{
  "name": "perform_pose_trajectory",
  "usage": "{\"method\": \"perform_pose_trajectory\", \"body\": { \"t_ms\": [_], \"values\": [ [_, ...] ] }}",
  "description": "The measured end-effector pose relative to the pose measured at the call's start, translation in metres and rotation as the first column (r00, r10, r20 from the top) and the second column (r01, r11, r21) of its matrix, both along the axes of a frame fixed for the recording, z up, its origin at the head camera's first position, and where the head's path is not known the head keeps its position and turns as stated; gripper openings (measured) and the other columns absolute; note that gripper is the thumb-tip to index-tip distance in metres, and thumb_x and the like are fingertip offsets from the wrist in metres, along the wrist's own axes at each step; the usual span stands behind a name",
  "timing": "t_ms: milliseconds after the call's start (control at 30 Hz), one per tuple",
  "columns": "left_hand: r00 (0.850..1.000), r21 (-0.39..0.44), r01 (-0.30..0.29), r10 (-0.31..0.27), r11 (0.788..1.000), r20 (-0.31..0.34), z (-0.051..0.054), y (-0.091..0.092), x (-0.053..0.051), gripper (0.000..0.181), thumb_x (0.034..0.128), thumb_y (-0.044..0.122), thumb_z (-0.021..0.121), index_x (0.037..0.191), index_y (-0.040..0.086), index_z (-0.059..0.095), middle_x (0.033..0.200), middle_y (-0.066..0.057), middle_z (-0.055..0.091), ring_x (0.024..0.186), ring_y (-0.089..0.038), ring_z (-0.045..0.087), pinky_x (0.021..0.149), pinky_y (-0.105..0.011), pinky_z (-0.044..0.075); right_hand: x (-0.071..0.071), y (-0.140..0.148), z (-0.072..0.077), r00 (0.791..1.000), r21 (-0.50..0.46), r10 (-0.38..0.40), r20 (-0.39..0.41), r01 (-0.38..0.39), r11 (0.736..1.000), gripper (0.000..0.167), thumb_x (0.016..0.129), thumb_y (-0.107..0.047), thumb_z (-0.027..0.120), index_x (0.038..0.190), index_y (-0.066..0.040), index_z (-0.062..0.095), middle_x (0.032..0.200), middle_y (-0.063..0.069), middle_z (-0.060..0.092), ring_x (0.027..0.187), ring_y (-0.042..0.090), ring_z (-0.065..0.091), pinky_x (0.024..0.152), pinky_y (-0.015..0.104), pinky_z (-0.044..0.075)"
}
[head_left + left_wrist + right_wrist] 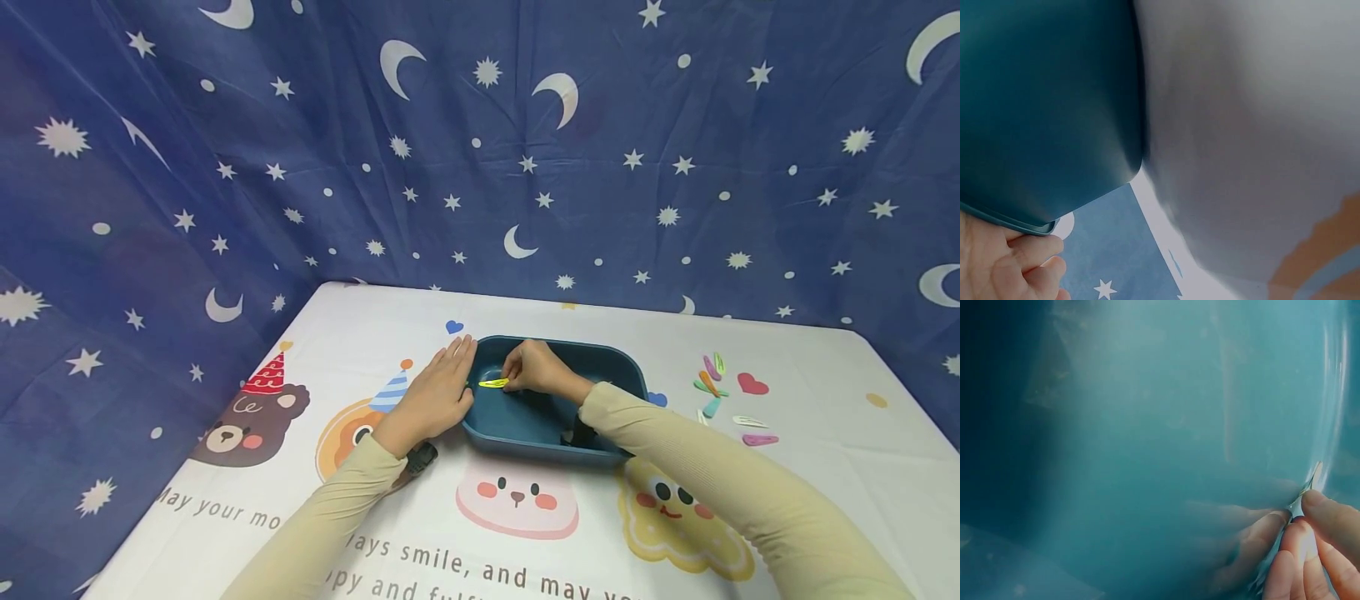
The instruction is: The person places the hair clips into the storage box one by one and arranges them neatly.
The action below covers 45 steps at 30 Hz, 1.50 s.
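Note:
A dark teal plastic basin stands on the table. Inside it, near the left end, my right hand pinches a yellow snap hair clip between thumb and fingertips. In the right wrist view the hair clip appears edge-on, close to the basin's shiny wall. My left hand rests against the basin's left rim, its fingers extended along the edge. The left wrist view has the left hand's fingers touching the basin's rim from outside.
To the basin's right lie several loose hair clips, among them a pink one, a pale one and a teal one. A white printed cloth covers the table. Behind hangs a blue curtain with moons and stars.

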<state>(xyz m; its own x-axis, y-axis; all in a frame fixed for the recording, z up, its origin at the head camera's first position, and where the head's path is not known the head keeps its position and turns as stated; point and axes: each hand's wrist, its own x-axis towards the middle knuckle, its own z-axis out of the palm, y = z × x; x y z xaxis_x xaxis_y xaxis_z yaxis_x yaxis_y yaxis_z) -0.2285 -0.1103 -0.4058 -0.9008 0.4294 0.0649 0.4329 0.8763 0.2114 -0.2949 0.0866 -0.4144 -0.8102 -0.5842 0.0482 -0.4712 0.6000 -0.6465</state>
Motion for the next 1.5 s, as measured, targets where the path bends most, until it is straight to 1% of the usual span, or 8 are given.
{"method": "perform_pose_trajectory", "body": {
  "t_ms": [367, 567, 767, 933, 1100, 1233, 1367, 1500],
  "values": [
    [1.000, 0.001, 0.001, -0.001, 1.000, -0.001, 0.000, 0.000, 0.001, 0.066, 0.0944, 0.022, 0.042, 0.150, 0.001, 0.013, 0.158, -0.011, 0.015, 0.148, -0.023, 0.011, 0.122, -0.038, 0.011, -0.001, 0.004, 0.003, 1.000, 0.036, 0.004, 0.025, -0.005, 0.999, 0.014, 0.069, 0.001, 0.078, 0.082, 0.002, 0.073, 0.076, 0.011, 0.072, 0.061, 0.008, 0.064, 0.058, 0.020, 0.056],
    [1.000, -0.003, 0.006, -0.006, 1.000, -0.012, 0.000, 0.000, 0.001, 0.066, 0.0945, 0.021, 0.042, 0.150, 0.001, 0.013, 0.158, -0.012, 0.016, 0.147, -0.025, 0.013, 0.121, -0.039, 0.012, -0.004, 0.009, 0.004, 0.997, 0.049, 0.018, 0.075, -0.021, 0.999, 0.017, 0.070, -0.001, 0.078, 0.086, 0.002, 0.073, 0.078, 0.011, 0.073, 0.064, 0.008, 0.066, 0.060, 0.021, 0.056],
    [1.000, 0.001, 0.009, -0.009, 1.000, -0.009, 0.000, 0.000, 0.002, 0.065, 0.0944, 0.021, 0.042, 0.150, 0.001, 0.014, 0.158, -0.012, 0.016, 0.147, -0.026, 0.013, 0.121, -0.039, 0.012, -0.005, 0.015, 0.006, 0.991, 0.033, 0.048, 0.122, -0.052, 0.998, 0.021, 0.072, -0.002, 0.077, 0.092, 0.003, 0.073, 0.081, 0.011, 0.074, 0.068, 0.009, 0.068, 0.064, 0.022, 0.058],
    [1.000, 0.008, 0.012, -0.012, 1.000, -0.013, 0.000, 0.000, 0.001, 0.065, 0.0939, 0.020, 0.042, 0.150, 0.000, 0.014, 0.157, -0.013, 0.017, 0.147, -0.026, 0.013, 0.121, -0.039, 0.013, -0.007, 0.020, 0.008, 0.977, 0.007, 0.062, 0.206, -0.065, 0.998, 0.026, 0.073, -0.003, 0.077, 0.098, 0.003, 0.071, 0.088, 0.012, 0.074, 0.075, 0.012, 0.070, 0.069, 0.024, 0.058],
    [1.000, 0.015, 0.006, -0.006, 1.000, -0.016, -0.001, 0.000, 0.001, 0.066, 0.0929, 0.019, 0.042, 0.149, -0.001, 0.014, 0.157, -0.013, 0.017, 0.147, -0.025, 0.013, 0.121, -0.039, 0.013, -0.009, 0.025, 0.013, 0.950, -0.048, 0.072, 0.304, -0.060, 0.997, 0.033, 0.074, -0.001, 0.075, 0.105, 0.006, 0.068, 0.096, 0.017, 0.072, 0.083, 0.017, 0.071, 0.075, 0.028, 0.059],
    [1.000, 0.010, -0.008, 0.008, 1.000, -0.024, -0.001, 0.000, 0.000, 0.068, 0.0925, 0.020, 0.043, 0.149, -0.002, 0.014, 0.157, -0.014, 0.017, 0.147, -0.025, 0.012, 0.121, -0.040, 0.013, -0.009, 0.028, 0.019, 0.932, -0.102, 0.086, 0.353, -0.053, 0.993, 0.036, 0.076, 0.000, 0.073, 0.110, 0.009, 0.065, 0.102, 0.022, 0.070, 0.087, 0.019, 0.071, 0.079, 0.031, 0.058],
    [0.999, 0.010, -0.037, 0.037, 0.999, -0.025, -0.001, 0.000, 0.001, 0.068, 0.0921, 0.021, 0.044, 0.149, -0.001, 0.015, 0.157, -0.014, 0.018, 0.147, -0.025, 0.013, 0.121, -0.040, 0.013, -0.007, 0.030, 0.027, 0.931, -0.118, 0.113, 0.347, -0.076, 0.990, 0.037, 0.076, 0.000, 0.073, 0.111, 0.010, 0.064, 0.104, 0.024, 0.069, 0.090, 0.021, 0.070, 0.080, 0.031, 0.058],
    [0.998, 0.005, -0.050, 0.050, 0.999, -0.026, -0.002, 0.000, 0.001, 0.067, 0.0919, 0.021, 0.043, 0.149, -0.002, 0.016, 0.157, -0.014, 0.019, 0.147, -0.025, 0.013, 0.121, -0.040, 0.014, -0.006, 0.033, 0.035, 0.940, -0.098, 0.118, 0.321, -0.091, 0.991, 0.036, 0.076, -0.003, 0.074, 0.110, 0.007, 0.065, 0.105, 0.023, 0.069, 0.093, 0.022, 0.070, 0.081, 0.031, 0.058]
  ]
}}
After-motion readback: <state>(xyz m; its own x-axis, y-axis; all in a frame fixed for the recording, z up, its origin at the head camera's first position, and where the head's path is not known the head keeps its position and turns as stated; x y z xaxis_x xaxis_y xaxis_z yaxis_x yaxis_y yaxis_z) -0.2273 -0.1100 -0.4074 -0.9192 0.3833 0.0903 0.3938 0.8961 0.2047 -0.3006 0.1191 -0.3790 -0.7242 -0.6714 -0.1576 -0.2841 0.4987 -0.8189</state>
